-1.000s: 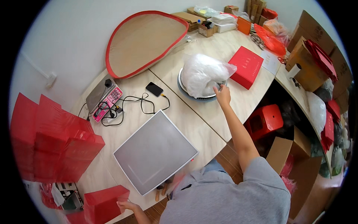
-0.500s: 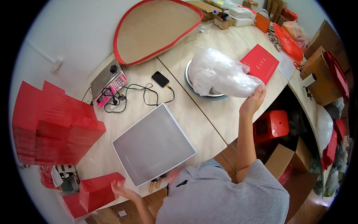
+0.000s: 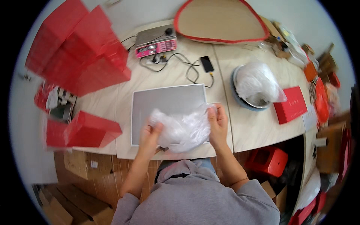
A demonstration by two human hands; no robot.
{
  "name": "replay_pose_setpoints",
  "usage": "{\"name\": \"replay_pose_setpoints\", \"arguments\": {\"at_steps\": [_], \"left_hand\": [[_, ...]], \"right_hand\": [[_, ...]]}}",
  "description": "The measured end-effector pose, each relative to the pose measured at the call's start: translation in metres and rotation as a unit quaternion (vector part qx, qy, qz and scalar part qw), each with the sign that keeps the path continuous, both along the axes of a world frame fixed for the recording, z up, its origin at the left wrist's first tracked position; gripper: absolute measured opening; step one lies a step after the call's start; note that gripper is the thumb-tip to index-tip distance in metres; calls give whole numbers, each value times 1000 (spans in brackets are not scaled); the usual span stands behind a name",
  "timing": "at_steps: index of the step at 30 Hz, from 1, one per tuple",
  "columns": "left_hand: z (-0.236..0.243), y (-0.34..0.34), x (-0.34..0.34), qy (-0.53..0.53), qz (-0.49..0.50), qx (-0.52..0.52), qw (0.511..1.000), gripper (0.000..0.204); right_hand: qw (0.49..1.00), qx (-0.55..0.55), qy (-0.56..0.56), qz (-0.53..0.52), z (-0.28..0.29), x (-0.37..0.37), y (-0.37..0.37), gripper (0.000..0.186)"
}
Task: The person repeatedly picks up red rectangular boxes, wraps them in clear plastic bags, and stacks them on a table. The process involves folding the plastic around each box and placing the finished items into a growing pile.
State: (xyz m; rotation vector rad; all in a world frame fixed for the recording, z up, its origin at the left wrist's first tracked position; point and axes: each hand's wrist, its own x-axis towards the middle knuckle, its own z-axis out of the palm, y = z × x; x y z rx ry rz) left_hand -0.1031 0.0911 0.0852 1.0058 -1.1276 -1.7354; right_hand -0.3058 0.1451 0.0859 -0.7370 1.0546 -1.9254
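Both my hands grip a crumpled clear plastic bag, stretched between them over the near part of a grey board with a white rim. My left hand pinches the bag's left end; my right hand closes on its right end. Whether anything lies inside the bag I cannot make out. To the right, a bowl in a blue outer container holds more clear plastic. Beside the bowl lies a red box.
Tall red boxes stand at the left, with another red box nearer. Behind the board are a scale, a cable and a phone. A red-rimmed tray leans at the back. Under the table sits a red stool.
My view has swung left. My right hand has drawn a bag away from the bowl to over the board, and my left hand has come in from the red box to grip it.
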Motion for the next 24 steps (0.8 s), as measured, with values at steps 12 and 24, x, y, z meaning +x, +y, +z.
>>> {"name": "replay_pose_setpoints", "arguments": {"at_steps": [12, 24], "left_hand": [[45, 51, 298, -43, 488, -212, 846, 19], [31, 173, 481, -120, 584, -161, 787, 22]], "right_hand": [[973, 2, 229, -12, 12, 121, -15, 16], [924, -85, 369, 57, 39, 314, -50, 22]]}}
